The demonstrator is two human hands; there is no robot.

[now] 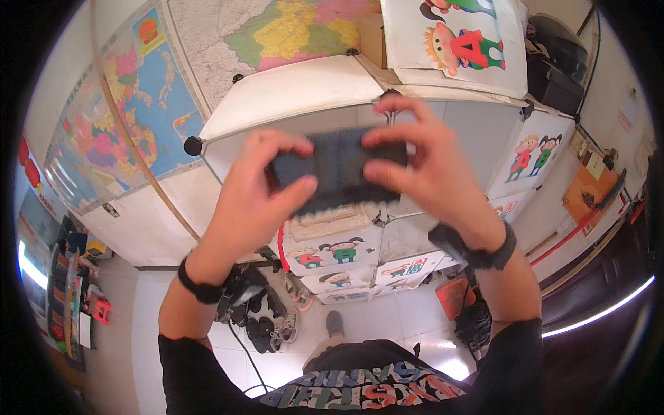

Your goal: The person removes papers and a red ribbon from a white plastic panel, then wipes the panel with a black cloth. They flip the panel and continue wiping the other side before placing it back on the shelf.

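Both my hands grip a dark blue-grey, roughly rectangular item [338, 163] that looks like folded cloth. Motion blurs it, and its lower edge appears ragged or ribbed. My left hand [264, 179] pinches its left end between thumb and fingers. On the right end, my right hand [415, 155] holds it with the thumb below and the fingers above. Behind and below the item stands a white panelled storage cabinet [474, 145]. A black band circles each wrist.
Cartoon-printed panels [337, 254] cover the cabinet's lower part. Wall maps [124, 119] hang behind a thin pole [140, 155] at left. Several shoes [270, 329] and a black cable [249, 353] lie on the tiled floor. An orange-red plastic item [454, 298] stands low at right.
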